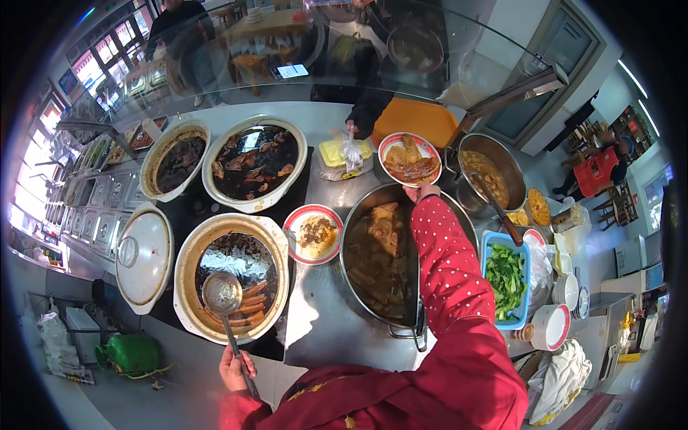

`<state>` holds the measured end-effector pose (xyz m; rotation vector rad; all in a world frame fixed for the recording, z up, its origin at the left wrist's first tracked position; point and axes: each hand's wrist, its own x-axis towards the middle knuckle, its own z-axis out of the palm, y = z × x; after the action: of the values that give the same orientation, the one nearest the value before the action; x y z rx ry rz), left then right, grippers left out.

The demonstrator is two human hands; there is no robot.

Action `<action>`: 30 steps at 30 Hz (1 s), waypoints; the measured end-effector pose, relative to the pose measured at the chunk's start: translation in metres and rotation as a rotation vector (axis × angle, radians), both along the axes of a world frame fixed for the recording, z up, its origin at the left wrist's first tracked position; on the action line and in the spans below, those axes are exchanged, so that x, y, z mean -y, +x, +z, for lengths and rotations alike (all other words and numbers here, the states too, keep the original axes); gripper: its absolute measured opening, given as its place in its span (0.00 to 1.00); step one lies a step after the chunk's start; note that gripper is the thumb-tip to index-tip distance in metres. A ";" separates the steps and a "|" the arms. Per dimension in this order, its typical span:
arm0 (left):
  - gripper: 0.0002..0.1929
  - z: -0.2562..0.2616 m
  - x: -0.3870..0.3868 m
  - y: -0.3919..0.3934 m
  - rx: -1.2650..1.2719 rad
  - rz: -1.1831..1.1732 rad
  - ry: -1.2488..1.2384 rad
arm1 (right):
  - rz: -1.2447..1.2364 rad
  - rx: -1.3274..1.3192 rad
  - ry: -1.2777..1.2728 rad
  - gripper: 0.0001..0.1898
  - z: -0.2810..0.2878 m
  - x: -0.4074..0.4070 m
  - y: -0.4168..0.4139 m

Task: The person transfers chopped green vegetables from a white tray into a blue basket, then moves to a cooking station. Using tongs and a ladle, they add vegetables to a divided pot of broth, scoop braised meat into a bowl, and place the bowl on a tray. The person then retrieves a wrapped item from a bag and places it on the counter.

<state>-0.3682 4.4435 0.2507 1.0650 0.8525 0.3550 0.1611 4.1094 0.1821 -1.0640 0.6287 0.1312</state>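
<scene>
My left hand point(236, 370) grips the handle of a metal ladle point(222, 293). The ladle's round head rests over a large ceramic pot point(185, 269) of dark broth, beside several sausage-like pieces point(251, 307). My right hand point(421, 192) is stretched forward, holding the near rim of a red-rimmed plate point(409, 159). Browned pieces of meat or tofu point(411, 158) lie on that plate. Below my right forearm stands a wide steel pot point(376, 279) of brown broth, with a large pale-brown piece point(384, 226) in it. A red-rimmed plate of rice with minced topping point(314, 234) sits between the pots.
Behind a glass guard point(269, 92), another person's hand point(352, 127) holds a bagged yellow-lidded container point(346, 156). An orange tray point(414, 122) lies beyond my plate. Two more ceramic pots stand at the back left. At right are a steel stockpot point(492, 166), a blue basket of greens point(505, 279) and stacked plates point(551, 328).
</scene>
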 end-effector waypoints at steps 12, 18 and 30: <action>0.20 0.016 0.011 0.049 -0.177 0.137 0.027 | -0.109 0.001 -0.022 0.15 -0.033 -0.020 0.122; 0.16 0.010 0.007 0.066 -0.184 0.122 0.086 | -0.188 0.045 0.078 0.15 -0.061 -0.023 0.179; 0.15 -0.023 -0.009 0.085 -0.175 0.181 0.139 | -0.166 0.075 0.104 0.14 -0.104 -0.031 0.248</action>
<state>-0.2832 4.4527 0.2274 1.1622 1.0974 0.4835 0.4087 4.1407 0.0783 -0.9087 0.6326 -0.0199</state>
